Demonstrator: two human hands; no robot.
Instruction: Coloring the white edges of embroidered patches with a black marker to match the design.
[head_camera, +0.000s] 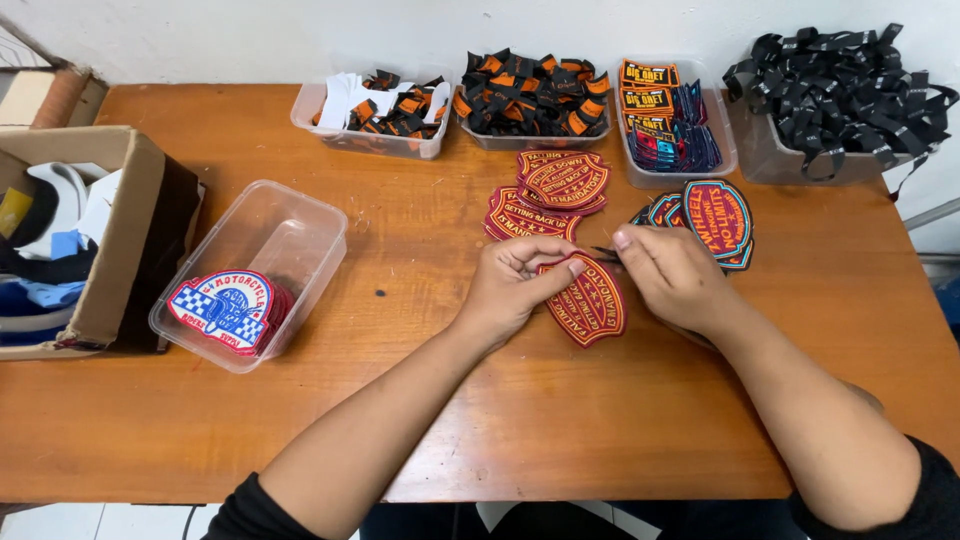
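My left hand (515, 285) pinches the upper edge of a dark red shield-shaped embroidered patch (590, 305) with orange lettering, held just above the wooden table (420, 420). My right hand (672, 275) grips a small dark tool, probably scissors or snips (604, 253), with its tip at the patch's top edge. A loose pile of matching red patches (545, 195) lies just beyond my hands. A stack of blue-edged oval patches (715, 220) sits to the right of them.
A clear plastic tub (300, 240) at the left holds round blue and red patches (225, 310). Along the wall stand trays of black and orange labels (535, 95), folded labels (375, 105), small patches (665, 125) and black ribbons (850, 90). A cardboard box (120, 220) with clothes is at far left.
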